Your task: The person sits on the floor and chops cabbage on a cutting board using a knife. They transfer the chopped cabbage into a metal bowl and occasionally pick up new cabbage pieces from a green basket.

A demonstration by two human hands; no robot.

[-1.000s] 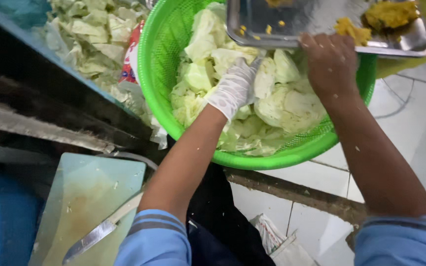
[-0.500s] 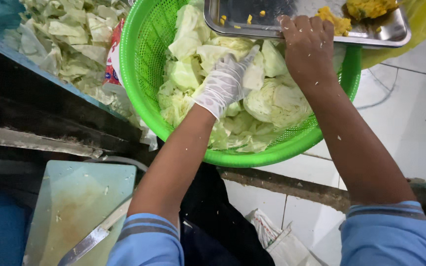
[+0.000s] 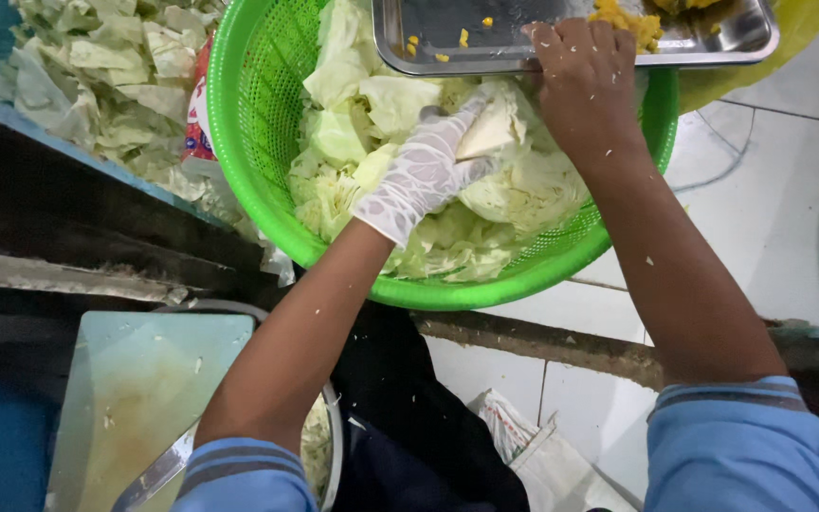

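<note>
Your left hand (image 3: 426,173), in a white mesh glove, has its grip on a pale cabbage wedge (image 3: 497,128): the fingers curl under and around it, the wedge sitting at the fingertips, toward your right. Grip is closed on that piece, not released.

Your right hand (image 3: 582,78) is bare, fingers curled down over the far side of the same cabbage cluster, just beside the wedge and touching leaves below it. Can't tell whether it actually clamps anything or just presses; the fingertips are hidden against the tray edge.

Both hands are inside the green plastic basket (image 3: 260,123), which is piled with cabbage pieces (image 3: 372,104). The wedge lies in the upper-middle part of the pile, between your two hands.

A steel tray (image 3: 533,30) rests across the far rim of the basket, right above your right hand's knuckles. It carries yellow food scraps (image 3: 629,23) at its right end and a few crumbs on the left.

Left of the basket: a heap of loose cabbage leaves (image 3: 106,71) on a blue surface. Near you, lower left: a pale green cutting board (image 3: 135,389) with a knife blade (image 3: 158,469) at its near edge, partly under your left sleeve. White tiled floor (image 3: 760,209) on the right.
</note>
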